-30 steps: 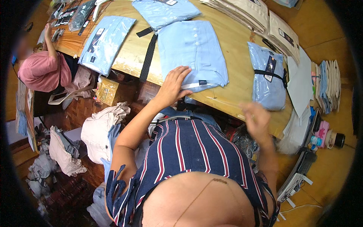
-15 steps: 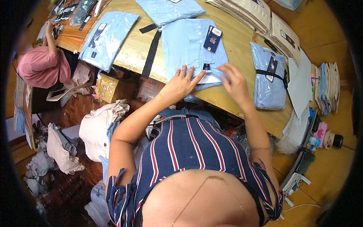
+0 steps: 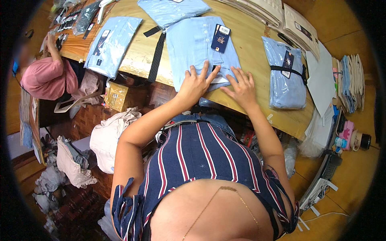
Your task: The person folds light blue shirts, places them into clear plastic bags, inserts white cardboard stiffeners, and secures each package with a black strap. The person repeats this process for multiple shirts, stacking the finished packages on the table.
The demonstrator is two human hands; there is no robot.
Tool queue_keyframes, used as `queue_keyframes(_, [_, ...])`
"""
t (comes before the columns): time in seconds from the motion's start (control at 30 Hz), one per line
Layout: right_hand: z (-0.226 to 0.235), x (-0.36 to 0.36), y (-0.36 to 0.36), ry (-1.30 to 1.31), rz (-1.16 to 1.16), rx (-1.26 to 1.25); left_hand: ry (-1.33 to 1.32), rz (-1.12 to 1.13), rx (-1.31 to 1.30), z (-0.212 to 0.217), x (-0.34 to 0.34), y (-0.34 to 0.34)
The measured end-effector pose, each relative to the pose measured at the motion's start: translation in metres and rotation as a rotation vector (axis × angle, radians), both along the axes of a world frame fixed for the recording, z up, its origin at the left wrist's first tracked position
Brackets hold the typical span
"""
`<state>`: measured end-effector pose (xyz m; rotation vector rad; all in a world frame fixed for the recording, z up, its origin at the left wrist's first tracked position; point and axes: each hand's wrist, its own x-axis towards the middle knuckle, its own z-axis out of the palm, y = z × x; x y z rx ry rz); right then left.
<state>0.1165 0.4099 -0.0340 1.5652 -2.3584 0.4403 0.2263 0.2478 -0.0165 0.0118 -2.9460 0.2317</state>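
A light blue shirt (image 3: 187, 44) lies folded on the wooden table before me, its buttons running down the front. A dark blue hang tag (image 3: 220, 44) rests on its upper right part, with a string below it. My left hand (image 3: 196, 85) lies on the shirt's near edge, fingers spread, holding nothing. At the near right corner my right hand (image 3: 243, 85) also rests with its fingers apart. Between the hands shows a bit of white (image 3: 220, 80) at the collar; the fingers partly hide it.
Bagged blue shirts lie left (image 3: 112, 46), at the back (image 3: 173, 11) and right, the right one (image 3: 288, 90) tied with a black band. A black strap (image 3: 157, 58) hangs over the table edge. Beige folded garments (image 3: 299, 26) are stacked back right. A person in pink (image 3: 50, 80) sits left.
My right hand has come down flatter at the shirt's near right corner. My left hand has moved slightly up the shirt. The view has shifted a little.
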Motion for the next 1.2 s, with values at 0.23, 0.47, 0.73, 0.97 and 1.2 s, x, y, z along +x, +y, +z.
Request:
queue_keyframes(0.23, [0.017,0.022,-0.001,0.096,0.245,-0.27,-0.183,-0.144,0.414,0.045,-0.033,-0.053])
queue_keyframes(0.47, [0.018,-0.011,-0.063,-0.392,0.26,0.002,-0.269,-0.294,0.5,0.115,-0.073,-0.094])
queue_keyframes(0.73, [0.011,-0.044,-0.108,-0.196,0.175,0.068,-0.293,-0.279,0.439,0.126,-0.083,-0.093])
queue_keyframes(0.97, [0.0,-0.039,-0.11,-0.169,0.039,0.109,-0.24,-0.253,0.405,0.131,-0.079,-0.092])
queue_keyframes(1.2, [-0.008,-0.002,-0.052,-1.948,0.148,-0.862,-0.076,-0.213,0.345,0.1,-0.045,-0.063])
